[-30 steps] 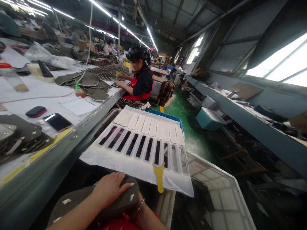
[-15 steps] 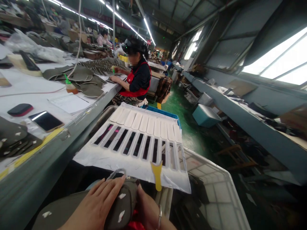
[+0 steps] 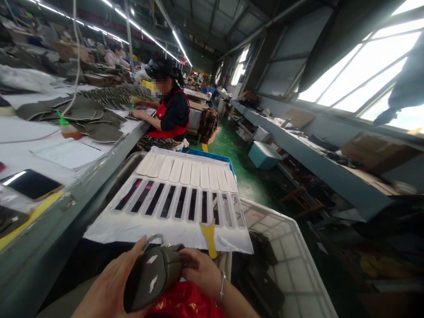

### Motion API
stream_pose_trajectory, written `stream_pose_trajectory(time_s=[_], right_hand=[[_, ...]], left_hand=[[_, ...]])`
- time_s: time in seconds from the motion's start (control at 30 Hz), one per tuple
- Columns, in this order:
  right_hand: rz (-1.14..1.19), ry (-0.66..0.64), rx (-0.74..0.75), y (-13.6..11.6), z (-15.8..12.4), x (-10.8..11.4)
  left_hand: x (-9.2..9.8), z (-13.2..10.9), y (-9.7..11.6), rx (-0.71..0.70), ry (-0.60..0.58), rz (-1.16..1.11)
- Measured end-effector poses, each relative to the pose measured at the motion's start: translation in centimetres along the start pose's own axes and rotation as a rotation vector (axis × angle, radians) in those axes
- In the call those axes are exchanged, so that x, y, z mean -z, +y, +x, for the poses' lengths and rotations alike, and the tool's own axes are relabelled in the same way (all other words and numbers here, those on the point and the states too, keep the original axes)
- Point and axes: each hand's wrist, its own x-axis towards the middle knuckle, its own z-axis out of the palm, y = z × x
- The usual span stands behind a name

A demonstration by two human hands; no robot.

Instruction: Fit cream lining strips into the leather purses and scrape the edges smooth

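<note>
Low in front of me, a dark olive padded piece (image 3: pixel 142 282) with rounded ends and small white scraps on it is held between both hands. My left hand (image 3: pixel 114 276) is wrapped along its left side, fingers pointing up and away. At the right edge of the piece, the bent fingers of my right hand (image 3: pixel 198 267) grip it. A grey loop (image 3: pixel 155 238) shows behind the fingertips of my left hand. Beyond the hands lies a white slotted sheet (image 3: pixel 132 229) with pale strips (image 3: pixel 175 170) in a row and a yellow forked tool (image 3: pixel 209 238) on its near edge.
On the left stands a worktable (image 3: pixel 76 198) with a phone (image 3: pixel 31 183), a glue bottle (image 3: pixel 68 126) and dark cut pieces (image 3: pixel 99 126). A co-worker in a red apron (image 3: pixel 167 108) sits beyond. A white crate (image 3: pixel 308 260) holding dark pieces is at my right.
The padded piece has turned more upright and bent between my hands. My left hand has moved from lying over it to its left side. The view has swung right.
</note>
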Motion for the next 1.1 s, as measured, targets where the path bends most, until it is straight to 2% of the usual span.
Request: stream_pose_trajectory(time_s=[0.07,0.17,0.27,0.4,0.53,0.67,0.8,0.93,1.0,1.1], right_hand=[[0.178,0.078,-0.046,0.1,-0.3,-0.8],[0.524,0.141,-0.178,0.7,-1.1,-1.6],[0.686,0.188,-0.256,1.2,-0.9,-1.6],[0.579,0.227,-0.254,0.8,2.6,-1.3],[0.378,0.14,-0.213,-0.7,5.3,-1.3],[0.308,0.023,-0.216,-1.1,3.7,-0.3],[0.544,0.095,-0.371,0.3,1.5,1.1],[0.54,0.119,-0.414,2.0,1.8,1.1],[0.476,0.037,-0.356,2.9,2.6,1.0],[0.381,-0.161,-0.243,4.5,3.8,0.4]], left_hand=[[0.3,0.3,-0.1,0.027,-0.015,-0.019],[0.4,0.8,-0.2,-0.034,-0.058,-0.041],[0.1,1.2,-0.7,-0.04,-0.111,-0.046],[-0.1,1.5,-1.7,0.055,-0.134,-0.029],[0.7,1.3,-1.7,0.075,-0.122,-0.019],[1.3,0.6,-0.3,0.039,-0.114,-0.066],[0.9,0.4,0.9,0.09,-0.103,-0.126],[0.3,0.7,0.9,0.16,-0.12,-0.177],[0.0,0.8,0.7,0.152,-0.145,-0.181],[-0.3,0.9,0.5,0.142,-0.187,-0.176]])
